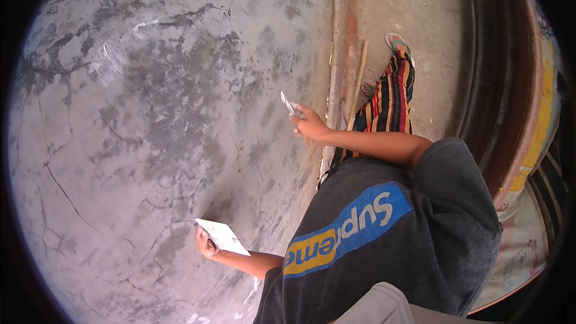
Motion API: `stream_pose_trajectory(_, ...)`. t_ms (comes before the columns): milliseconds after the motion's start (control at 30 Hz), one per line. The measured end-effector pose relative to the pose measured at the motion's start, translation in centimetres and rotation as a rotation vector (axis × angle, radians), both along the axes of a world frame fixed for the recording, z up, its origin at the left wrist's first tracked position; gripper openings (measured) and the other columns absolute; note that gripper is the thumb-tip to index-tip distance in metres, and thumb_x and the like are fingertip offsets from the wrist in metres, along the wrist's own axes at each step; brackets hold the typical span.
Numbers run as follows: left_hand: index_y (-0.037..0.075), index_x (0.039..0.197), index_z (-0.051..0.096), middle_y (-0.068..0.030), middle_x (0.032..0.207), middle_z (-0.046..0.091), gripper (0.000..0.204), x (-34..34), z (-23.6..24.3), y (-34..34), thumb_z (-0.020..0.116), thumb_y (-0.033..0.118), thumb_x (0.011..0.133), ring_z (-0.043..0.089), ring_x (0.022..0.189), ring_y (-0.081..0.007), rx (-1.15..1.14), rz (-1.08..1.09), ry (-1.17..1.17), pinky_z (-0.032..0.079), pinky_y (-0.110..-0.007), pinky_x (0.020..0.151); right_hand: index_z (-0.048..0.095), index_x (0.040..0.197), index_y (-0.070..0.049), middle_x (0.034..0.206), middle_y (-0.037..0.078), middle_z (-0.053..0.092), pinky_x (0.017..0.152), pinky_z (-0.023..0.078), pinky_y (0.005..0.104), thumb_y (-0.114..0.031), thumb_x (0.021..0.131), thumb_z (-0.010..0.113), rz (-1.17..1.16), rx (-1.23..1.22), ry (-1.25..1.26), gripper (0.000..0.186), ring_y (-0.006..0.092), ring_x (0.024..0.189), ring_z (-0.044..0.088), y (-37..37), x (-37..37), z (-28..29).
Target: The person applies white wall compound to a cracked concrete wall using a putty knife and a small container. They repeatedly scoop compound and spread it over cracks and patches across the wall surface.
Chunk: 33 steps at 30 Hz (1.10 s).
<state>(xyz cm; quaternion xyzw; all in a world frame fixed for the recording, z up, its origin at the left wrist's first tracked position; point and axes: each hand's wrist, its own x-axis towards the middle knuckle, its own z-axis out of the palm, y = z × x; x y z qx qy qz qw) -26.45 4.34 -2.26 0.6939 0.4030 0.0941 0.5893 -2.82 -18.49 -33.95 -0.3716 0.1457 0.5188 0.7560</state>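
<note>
My left hand (207, 245) is closed on the edge of a flat, four-sided white plate (225, 237) with a few darker smudges on its face. It holds the plate tilted, close to the lower part of the grey wall (150, 162). Farther up and to the right, my right hand (310, 125) grips what looks like a putty knife (287, 102), its thin blade smeared white and pointing up and left. The blade appears apart from the wall, and its handle is hidden in my fingers. A whitish smeared patch (111, 63) shows on the wall at upper left.
Cracks and dark blotches cross the wall. Along its base run a long pole (337, 42) and a thinner stick (361, 75), beside my sandalled feet (397, 45) on the concrete floor (435, 30). Dark curved rails (501, 78) and a yellow-edged item (543, 102) stand at right.
</note>
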Motion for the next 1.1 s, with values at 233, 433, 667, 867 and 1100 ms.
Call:
stream_pose_trajectory(233, -0.016, 0.119, 0.048, -0.0165, 0.100, 0.065, 0.054, -1.4, -0.6, 2.5, 0.058, 0.025, 0.084, 0.064, 0.084, -0.0216, 0.028, -0.034, -0.057, 0.049, -0.029, 0.074, 0.047, 0.122, 0.001, 0.090, 0.009, 0.056, 0.049, 0.047, 0.0276, -0.013, 0.095, 0.044, 0.168, -0.054, 0.233, 0.031, 0.0148, 0.060, 0.054, -6.7, -2.0, -4.8)
stream_pose_trajectory(433, -0.013, 0.123, 0.049, -0.0148, 0.106, 0.065, 0.052, -0.7, -0.5, 0.9, 0.059, 0.022, 0.085, 0.063, 0.093, -0.0192, -0.152, -0.088, -0.029, 0.047, -0.028, 0.081, 0.047, 0.124, -0.001, 0.087, 0.008, 0.058, 0.048, 0.046, 0.0269, -0.014, 0.097, 0.040, 0.062, -0.134, 0.136, 0.030, 0.0126, 0.058, 0.052, -15.8, 0.2, -4.7)
stream_pose_trajectory(667, -0.013, 0.121, 0.051, -0.0182, 0.104, 0.066, 0.048, -2.6, -6.1, -7.8, 0.056, 0.020, 0.086, 0.066, 0.089, -0.0223, -0.361, 0.000, -0.082, 0.051, -0.030, 0.077, 0.046, 0.123, -0.001, 0.084, 0.007, 0.059, 0.049, 0.046, 0.0234, -0.020, 0.099, 0.038, 0.154, -0.314, -0.039, 0.031, 0.0105, 0.056, 0.050, -22.5, 2.8, -2.3)
stream_pose_trajectory(867, 0.002, 0.110, 0.058, -0.0063, 0.087, 0.067, 0.030, -3.1, -13.5, -22.9, 0.056, 0.024, 0.090, 0.064, 0.070, -0.0144, -0.462, 0.536, -0.204, 0.051, -0.024, 0.055, 0.051, 0.106, -0.004, 0.079, 0.004, 0.058, 0.046, 0.044, 0.0239, -0.024, 0.099, 0.042, 0.272, -0.222, -0.115, 0.023, 0.0101, 0.051, 0.049, -25.0, 4.1, -0.5)
stream_pose_trajectory(1100, -0.002, 0.118, 0.052, -0.0103, 0.103, 0.066, 0.035, -2.9, -18.6, -34.3, 0.052, 0.022, 0.093, 0.066, 0.089, -0.0192, -0.675, 0.584, -0.205, 0.055, -0.031, 0.077, 0.050, 0.106, -0.005, 0.076, 0.003, 0.056, 0.045, 0.040, 0.0234, -0.023, 0.097, 0.046, 0.293, -0.258, -0.216, 0.020, 0.0100, 0.051, 0.048, -33.0, 5.8, 0.7)
